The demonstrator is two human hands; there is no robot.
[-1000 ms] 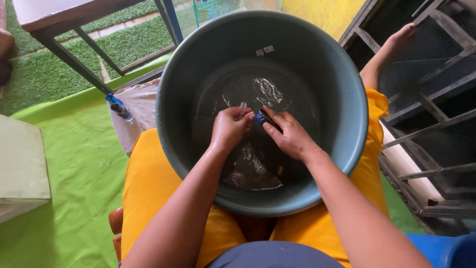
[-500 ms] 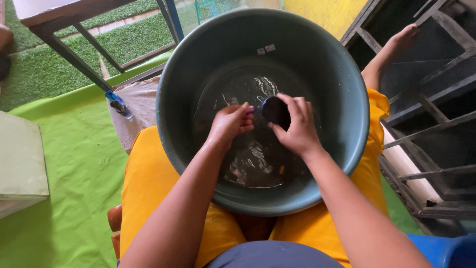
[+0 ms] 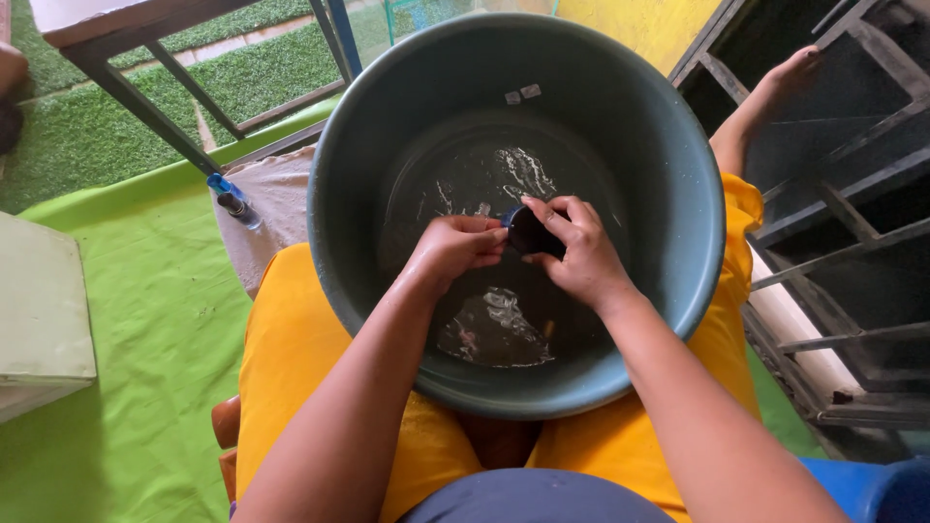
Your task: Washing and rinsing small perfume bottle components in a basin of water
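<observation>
A big dark grey-green plastic basin (image 3: 668, 145) rests between my legs, with a little water at its bottom. Inside it, my right hand (image 3: 576, 254) grips a small dark round object with a blue edge (image 3: 531, 234). My left hand (image 3: 455, 248) is closed beside it, fingertips touching the object's left side. A clear plastic piece (image 3: 494, 324) lies in the water below my hands. I cannot tell exactly what the dark object is.
I wear yellow trousers (image 3: 286, 358). A green mat (image 3: 145, 320) covers the floor at left, with a pale box (image 3: 44, 310) on it. A small blue-capped bottle (image 3: 232, 200) lies on a cloth. Metal frames (image 3: 852, 194) stand at right, artificial grass (image 3: 87, 126) behind.
My right hand has turned the dark object and lifted it slightly, and my left hand has shifted closer to it. The water ripples have moved.
</observation>
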